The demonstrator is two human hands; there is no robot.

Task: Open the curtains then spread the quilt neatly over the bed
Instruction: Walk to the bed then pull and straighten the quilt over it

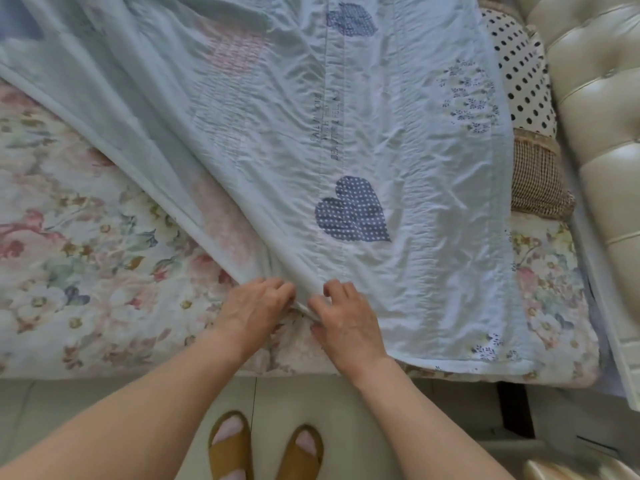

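A person stands at the side of a bed (pixel 86 237) and looks down at it. The bed has a sheet with big pink and cream flowers on it. A pale blue quilt (pixel 398 133) lies over the right part of the bed. It has dark blue hearts with white dots and some small words printed down a strip. The quilt is wrinkled, and its left edge runs in a slanted fold from the far left down to the hands.

The left hand (pixel 256 310) and the right hand (pixel 349 320) sit close together near the bed's front edge. Both pinch the folded edge of the quilt between fingers and thumb. The right hand may also be pressing on the top of the quilt, but that is hard to see.

A spotty pillow (pixel 523 71) and a brown checked cushion (pixel 536 178) lie by the cream padded headboard (pixel 602 98) on the right. Brown slippers (pixel 230 448) stand on the pale floor (pixel 104 396).
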